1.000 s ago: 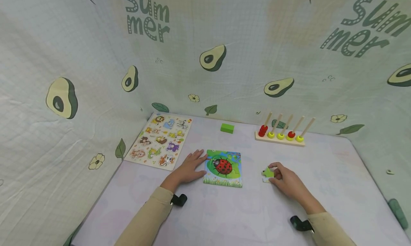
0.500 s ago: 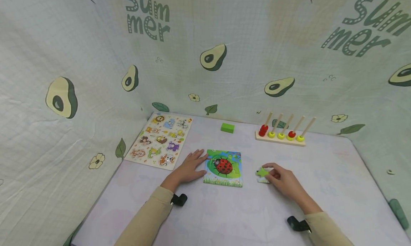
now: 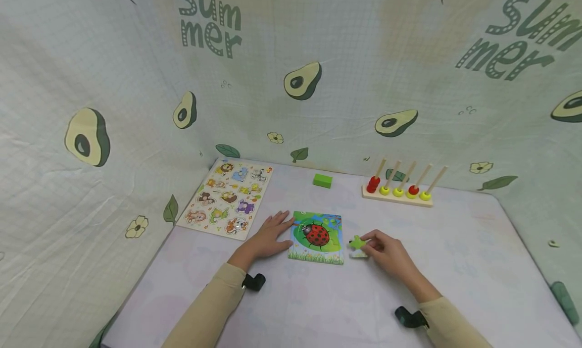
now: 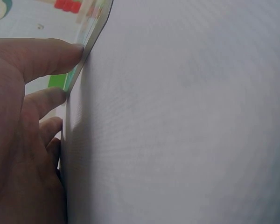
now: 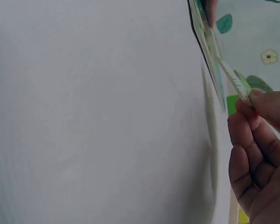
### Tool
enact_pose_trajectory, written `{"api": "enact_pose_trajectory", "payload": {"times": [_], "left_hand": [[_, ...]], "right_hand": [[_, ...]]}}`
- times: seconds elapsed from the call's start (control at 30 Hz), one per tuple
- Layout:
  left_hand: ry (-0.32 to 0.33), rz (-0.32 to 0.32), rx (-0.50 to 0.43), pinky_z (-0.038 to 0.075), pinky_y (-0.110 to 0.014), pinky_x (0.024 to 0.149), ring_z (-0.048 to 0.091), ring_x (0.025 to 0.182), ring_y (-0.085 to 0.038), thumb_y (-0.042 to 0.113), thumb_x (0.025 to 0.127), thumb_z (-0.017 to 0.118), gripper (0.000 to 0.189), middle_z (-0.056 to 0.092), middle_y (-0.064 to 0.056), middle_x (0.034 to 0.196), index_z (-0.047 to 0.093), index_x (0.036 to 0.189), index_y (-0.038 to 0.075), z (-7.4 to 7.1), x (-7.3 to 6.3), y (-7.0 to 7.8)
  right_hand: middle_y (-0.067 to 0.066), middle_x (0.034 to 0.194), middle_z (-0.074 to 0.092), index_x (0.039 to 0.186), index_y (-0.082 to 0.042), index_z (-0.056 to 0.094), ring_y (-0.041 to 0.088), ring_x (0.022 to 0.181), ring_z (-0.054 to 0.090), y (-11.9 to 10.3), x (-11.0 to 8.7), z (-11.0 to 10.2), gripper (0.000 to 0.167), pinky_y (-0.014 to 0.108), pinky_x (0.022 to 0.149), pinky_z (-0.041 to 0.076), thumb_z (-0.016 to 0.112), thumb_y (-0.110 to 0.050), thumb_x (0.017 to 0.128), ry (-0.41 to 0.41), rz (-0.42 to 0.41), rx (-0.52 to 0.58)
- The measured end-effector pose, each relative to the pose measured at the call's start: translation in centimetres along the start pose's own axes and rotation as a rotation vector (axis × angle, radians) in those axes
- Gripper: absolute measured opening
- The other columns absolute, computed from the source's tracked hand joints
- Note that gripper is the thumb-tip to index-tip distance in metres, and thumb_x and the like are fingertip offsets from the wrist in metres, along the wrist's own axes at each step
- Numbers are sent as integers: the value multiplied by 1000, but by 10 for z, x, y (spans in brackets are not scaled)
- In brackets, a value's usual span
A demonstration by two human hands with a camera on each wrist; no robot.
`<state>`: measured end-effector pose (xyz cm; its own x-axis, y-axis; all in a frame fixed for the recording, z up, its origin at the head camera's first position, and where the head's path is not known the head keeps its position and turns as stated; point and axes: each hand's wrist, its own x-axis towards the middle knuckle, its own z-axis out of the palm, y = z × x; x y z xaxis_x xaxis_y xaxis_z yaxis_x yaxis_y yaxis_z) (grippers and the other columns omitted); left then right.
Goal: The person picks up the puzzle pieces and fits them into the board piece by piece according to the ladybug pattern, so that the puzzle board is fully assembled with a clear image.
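Observation:
A square ladybug jigsaw puzzle (image 3: 316, 237) lies flat in the middle of the table in the head view. My left hand (image 3: 268, 238) rests at its left side, fingers spread, with index fingertip and thumb right at the edge. In the left wrist view that thumb (image 4: 53, 56) touches the rim of the puzzle (image 4: 91, 42). Just right of the puzzle, my right hand (image 3: 388, 254) pinches a green and pale jigsaw piece (image 3: 356, 243) between thumb and fingers. The right wrist view shows this piece (image 5: 235, 79) tilted, its far end overlapping the puzzle.
An animal peg puzzle board (image 3: 218, 199) lies at the back left. A green block (image 3: 322, 181) sits behind the ladybug puzzle. To the back right stands a wooden peg stand (image 3: 397, 200) with red and yellow beads. Patterned cloth (image 3: 336, 126) hangs behind the table.
My right hand has moved left with the jigsaw piece, bringing it close to the ladybug puzzle's right edge. The left hand has stayed in place.

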<state>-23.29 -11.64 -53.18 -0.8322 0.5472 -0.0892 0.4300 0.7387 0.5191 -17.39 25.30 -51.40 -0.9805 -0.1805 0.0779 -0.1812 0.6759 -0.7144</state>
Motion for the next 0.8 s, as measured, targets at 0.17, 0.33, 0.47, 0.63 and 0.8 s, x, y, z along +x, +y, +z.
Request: {"api": "enact_pose_trajectory", "payload": {"times": [0.17,0.33,0.47,0.63,0.8], "left_hand": [[4,5,0,4,-44,128,8,157,-27,40,100,59,70,18,-8,170,34,160,15,0,0,0],[3,8,0,4,-44,128,8,157,-28,39,100,59,70,18,-9,169,34,160,14,0,-1,0],[1,6,-6,3,-44,128,7,157,-27,39,100,59,70,17,-8,170,33,160,15,0,-1,0],[1,3,-5,3,-44,128,7,157,-27,40,100,59,70,17,-8,170,33,161,15,0,-1,0],[-1,2,5,3,-43,128,7,157,-26,40,100,58,71,17,-8,170,32,161,15,0,0,0]], "right_hand": [[-5,84,70,110,-7,67,7,73,63,-10,4,12,18,22,62,53,73,-15,95,-39,-9,64],[-6,83,70,109,-9,68,7,72,63,-18,9,25,17,23,62,53,74,-13,94,-64,-5,94],[-6,81,70,108,-10,68,7,71,64,-23,12,35,17,23,63,53,75,-13,93,-76,12,110],[-8,81,68,106,-11,68,7,72,64,-29,14,43,17,23,65,52,77,-16,92,-78,22,95],[-10,78,65,106,-10,68,7,70,60,-34,16,47,18,23,64,50,77,-17,92,-77,13,58]]}}
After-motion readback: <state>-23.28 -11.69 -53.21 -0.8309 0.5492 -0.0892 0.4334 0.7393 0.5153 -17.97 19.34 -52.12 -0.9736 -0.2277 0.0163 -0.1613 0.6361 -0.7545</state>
